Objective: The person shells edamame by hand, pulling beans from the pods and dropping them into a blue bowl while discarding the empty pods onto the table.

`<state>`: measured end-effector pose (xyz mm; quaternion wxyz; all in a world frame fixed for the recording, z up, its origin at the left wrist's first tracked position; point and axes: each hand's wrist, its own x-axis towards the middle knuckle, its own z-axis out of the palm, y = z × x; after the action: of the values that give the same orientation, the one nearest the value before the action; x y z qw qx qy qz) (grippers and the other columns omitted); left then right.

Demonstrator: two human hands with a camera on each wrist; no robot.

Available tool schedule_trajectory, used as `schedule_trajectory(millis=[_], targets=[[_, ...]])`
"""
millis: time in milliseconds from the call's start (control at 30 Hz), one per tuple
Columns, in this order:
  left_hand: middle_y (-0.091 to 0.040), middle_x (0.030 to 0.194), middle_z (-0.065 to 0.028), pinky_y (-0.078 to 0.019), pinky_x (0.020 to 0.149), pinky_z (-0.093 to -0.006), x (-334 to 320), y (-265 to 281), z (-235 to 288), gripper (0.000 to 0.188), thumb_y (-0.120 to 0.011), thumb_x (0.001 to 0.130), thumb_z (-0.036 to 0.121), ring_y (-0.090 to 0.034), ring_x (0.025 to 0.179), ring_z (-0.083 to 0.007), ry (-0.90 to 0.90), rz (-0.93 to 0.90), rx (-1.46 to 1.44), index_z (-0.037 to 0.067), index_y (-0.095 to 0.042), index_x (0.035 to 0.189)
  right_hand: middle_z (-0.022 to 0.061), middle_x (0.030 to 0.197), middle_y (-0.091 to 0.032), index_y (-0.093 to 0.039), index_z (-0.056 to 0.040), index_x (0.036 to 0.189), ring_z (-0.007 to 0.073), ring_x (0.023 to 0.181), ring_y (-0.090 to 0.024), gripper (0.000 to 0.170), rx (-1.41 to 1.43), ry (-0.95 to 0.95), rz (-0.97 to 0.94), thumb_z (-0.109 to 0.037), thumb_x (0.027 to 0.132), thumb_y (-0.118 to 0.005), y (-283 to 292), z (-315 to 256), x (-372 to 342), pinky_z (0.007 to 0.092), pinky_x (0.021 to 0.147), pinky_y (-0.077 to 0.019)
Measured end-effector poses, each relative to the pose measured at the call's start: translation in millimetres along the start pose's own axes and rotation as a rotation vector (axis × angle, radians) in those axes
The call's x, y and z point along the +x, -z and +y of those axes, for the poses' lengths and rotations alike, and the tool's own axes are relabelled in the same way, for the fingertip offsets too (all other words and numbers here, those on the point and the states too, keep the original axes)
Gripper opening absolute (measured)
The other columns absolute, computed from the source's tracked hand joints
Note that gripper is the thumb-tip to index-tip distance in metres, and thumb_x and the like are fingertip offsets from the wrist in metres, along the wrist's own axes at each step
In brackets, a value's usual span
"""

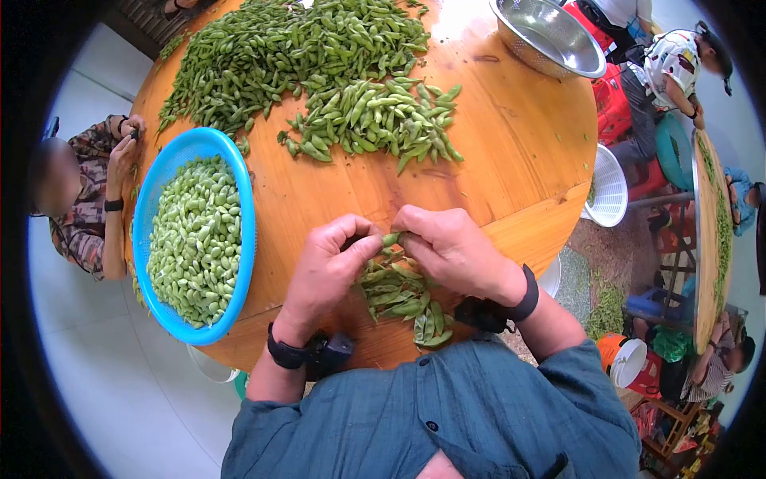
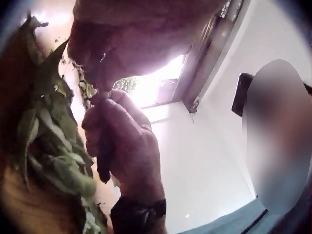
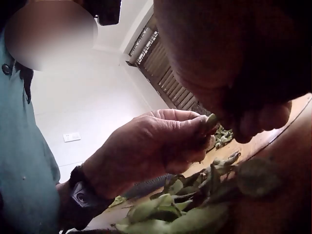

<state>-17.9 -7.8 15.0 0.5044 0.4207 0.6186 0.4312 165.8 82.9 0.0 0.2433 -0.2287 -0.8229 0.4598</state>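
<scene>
Both hands meet over the table near the body. In the head view a green pod (image 1: 390, 239) is between them, pinched by the left hand (image 1: 339, 259) from one side and the right hand (image 1: 455, 249) from the other. Below the hands lies a small pile of flattened pods (image 1: 403, 294). The right wrist view shows the pod's green tip (image 3: 211, 120) at the left hand's thumb and fingers, with the right hand (image 3: 229, 63) dark and close in front. Fingertips partly hide the pod.
A blue basket (image 1: 249, 231) of shelled beans stands at the left. Heaps of whole pods (image 1: 375, 120) cover the table's far side. A metal colander (image 1: 550, 36) sits at the far right edge. Other people sit left and right.
</scene>
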Motion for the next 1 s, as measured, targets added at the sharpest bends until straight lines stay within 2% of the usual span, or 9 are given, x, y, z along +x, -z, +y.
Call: schedule_trajectory(millis=[133, 300, 400, 467, 500, 633, 700, 833, 1000], targets=[[-0.06, 0.077, 0.0027, -0.0406, 0.054, -0.0197, 4, 12, -7, 0.013, -0.06, 0.097, 0.014, -0.051, 0.065, -0.0031, 0.219, -0.214, -0.361, 0.002, -0.064, 0.097, 0.0093, 0.068, -0.056, -0.059, -0.0012, 0.094, 0.0169, 0.058, -0.057, 0.004, 0.158, -0.031, -0.082, -0.003, 0.092, -0.058, 7, -2, 2, 0.0298, 0.054, -0.0459], [-0.059, 0.078, 0.0043, -0.0413, 0.054, -0.019, 7, 9, -10, 0.017, -0.06, 0.099, 0.02, -0.051, 0.065, -0.0024, 0.291, -0.352, -0.617, 0.003, -0.063, 0.1, 0.0024, 0.067, -0.057, -0.06, -0.0023, 0.092, 0.008, 0.062, -0.054, 0.007, 0.613, -0.403, -0.194, -0.008, 0.093, -0.058, 13, -7, 4, 0.0291, 0.055, -0.0456], [-0.06, 0.077, -0.0006, -0.0454, 0.055, -0.0258, 4, -6, -1, 0.015, -0.064, 0.096, 0.018, -0.057, 0.064, -0.0115, 0.117, -0.071, -0.164, 0.003, -0.062, 0.097, 0.0024, 0.069, -0.059, -0.061, -0.002, 0.09, 0.0081, 0.063, -0.055, 0.009, 0.576, -0.525, -0.131, -0.008, 0.093, -0.056, 11, -4, 5, 0.0283, 0.056, -0.0461], [-0.061, 0.078, -0.0086, -0.0487, 0.06, -0.0336, 3, -10, 2, 0.016, -0.069, 0.09, 0.015, -0.061, 0.068, -0.0245, -0.531, 0.095, 0.504, 0.002, -0.061, 0.094, 0.0039, 0.07, -0.06, -0.061, -0.0017, 0.09, 0.0094, 0.062, -0.056, 0.009, 0.505, -0.478, -0.109, -0.008, 0.092, -0.056, 8, -2, 4, 0.0293, 0.057, -0.0467], [-0.059, 0.081, -0.0149, -0.0493, 0.063, -0.0387, 2, -12, 1, 0.018, -0.072, 0.084, 0.011, -0.061, 0.072, -0.0344, -0.564, 0.114, 0.544, 0.001, -0.06, 0.092, 0.0054, 0.07, -0.061, -0.061, -0.0014, 0.089, 0.0107, 0.062, -0.057, 0.009, 0.436, -0.431, -0.086, -0.008, 0.092, -0.056, 6, -2, 3, 0.0303, 0.057, -0.0474], [-0.061, 0.078, -0.0096, -0.0487, 0.062, -0.0369, 1, -15, -3, 0.016, -0.07, 0.088, 0.012, -0.062, 0.07, -0.0275, -0.538, 0.143, 0.567, 0.0, -0.06, 0.091, 0.0095, 0.07, -0.061, -0.061, -0.0007, 0.09, 0.0149, 0.062, -0.057, 0.008, 0.373, -0.383, -0.042, -0.008, 0.089, -0.056, 5, -6, 5, 0.0329, 0.058, -0.0479], [-0.063, 0.076, -0.0038, -0.0476, 0.056, -0.0314, -2, -15, -1, 0.014, -0.064, 0.095, 0.014, -0.062, 0.066, -0.0163, -0.054, 0.019, 0.029, 0.001, -0.06, 0.092, 0.0131, 0.071, -0.06, -0.06, 0.0, 0.09, 0.0194, 0.063, -0.058, 0.008, 0.326, -0.337, -0.042, -0.007, 0.088, -0.056, 6, -6, 5, 0.0343, 0.06, -0.0485], [-0.064, 0.076, -0.0018, -0.0449, 0.048, -0.019, 5, -3, -9, 0.02, -0.055, 0.102, 0.023, -0.057, 0.059, -0.0054, 0.149, -0.131, -0.389, 0.005, -0.061, 0.095, 0.0138, 0.072, -0.06, -0.06, -0.0005, 0.091, 0.0206, 0.065, -0.06, 0.007, 0.328, -0.296, -0.073, -0.006, 0.089, -0.057, 10, -6, 5, 0.0343, 0.061, -0.0486], [-0.064, 0.076, -0.0024, -0.0455, 0.048, -0.0194, 12, -2, -13, 0.02, -0.054, 0.102, 0.023, -0.056, 0.056, -0.0071, 0.287, -0.185, -0.618, 0.006, -0.061, 0.095, 0.0163, 0.075, -0.06, -0.06, -0.0012, 0.092, 0.0264, 0.066, -0.062, 0.004, 0.23, 0.064, -0.158, -0.004, 0.09, -0.058, 19, 0, 11, 0.0366, 0.061, -0.0483]])
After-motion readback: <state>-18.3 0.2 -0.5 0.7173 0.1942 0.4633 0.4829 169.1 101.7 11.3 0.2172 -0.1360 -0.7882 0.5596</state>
